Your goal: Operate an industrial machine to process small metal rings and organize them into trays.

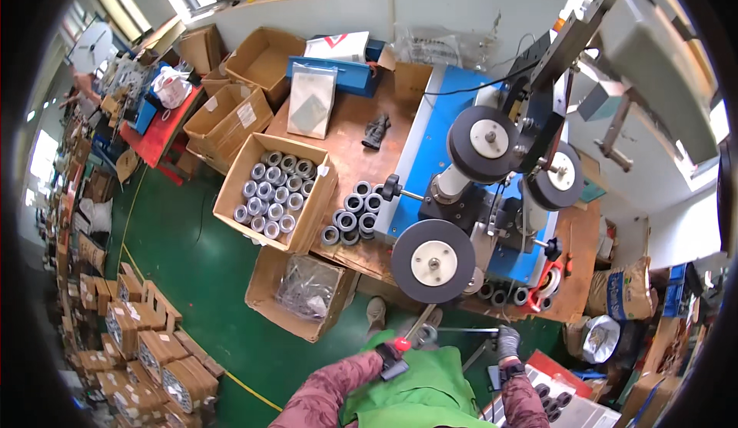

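Note:
My right hand (507,342), in a grey glove, is closed at the end of a thin metal rod (467,329). My left hand (420,339) is in front of the green apron, beside a red ball knob (402,344); its fingers are too small and hidden to make out. A dark band sits on each wrist. Beyond my hands stands a blue bench machine (430,139) with large dark wheels, the nearest wheel (433,262) overhanging the table edge. Several grey rings (356,214) are grouped on the wooden table left of the machine.
A cardboard box (317,224) of metal rings stands at the table's left. Below it, another box (257,305) contains clear plastic. Dark rings lie on a white surface (580,411) beside my right forearm. Stacked cartons (157,347) occupy the lower left floor.

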A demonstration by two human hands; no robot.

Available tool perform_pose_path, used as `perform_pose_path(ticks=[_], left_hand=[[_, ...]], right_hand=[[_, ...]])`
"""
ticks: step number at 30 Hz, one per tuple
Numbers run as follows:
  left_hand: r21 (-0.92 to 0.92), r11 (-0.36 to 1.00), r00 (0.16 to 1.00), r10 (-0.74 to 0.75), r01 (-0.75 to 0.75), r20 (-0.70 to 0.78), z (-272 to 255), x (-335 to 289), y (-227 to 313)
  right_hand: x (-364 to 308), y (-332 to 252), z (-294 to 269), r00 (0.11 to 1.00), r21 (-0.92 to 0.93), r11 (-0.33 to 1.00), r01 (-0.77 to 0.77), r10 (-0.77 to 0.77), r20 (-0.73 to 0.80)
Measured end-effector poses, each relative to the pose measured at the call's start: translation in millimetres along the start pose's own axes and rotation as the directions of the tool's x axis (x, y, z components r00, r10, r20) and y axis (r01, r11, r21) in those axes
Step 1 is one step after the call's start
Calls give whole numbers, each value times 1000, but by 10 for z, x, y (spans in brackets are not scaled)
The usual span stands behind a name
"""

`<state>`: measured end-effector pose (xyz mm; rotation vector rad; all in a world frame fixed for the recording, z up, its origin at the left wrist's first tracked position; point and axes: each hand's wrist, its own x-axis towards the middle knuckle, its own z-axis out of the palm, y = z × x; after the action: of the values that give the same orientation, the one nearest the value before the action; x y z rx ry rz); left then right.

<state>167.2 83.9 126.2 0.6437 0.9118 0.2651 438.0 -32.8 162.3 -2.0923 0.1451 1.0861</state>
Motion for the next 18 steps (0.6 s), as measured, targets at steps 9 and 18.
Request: perform_pose_path(ticks=[9,18], left_hand=[[918,387,933,290,87,-211,-2319,946,1068],[908,-399,992,86,124,-97,-2150,922,1364]], right_hand=[[-781,470,-61,990,278,951,-136,143,-6],[-1398,981,-1086,926,194,976,97,-17,-378]])
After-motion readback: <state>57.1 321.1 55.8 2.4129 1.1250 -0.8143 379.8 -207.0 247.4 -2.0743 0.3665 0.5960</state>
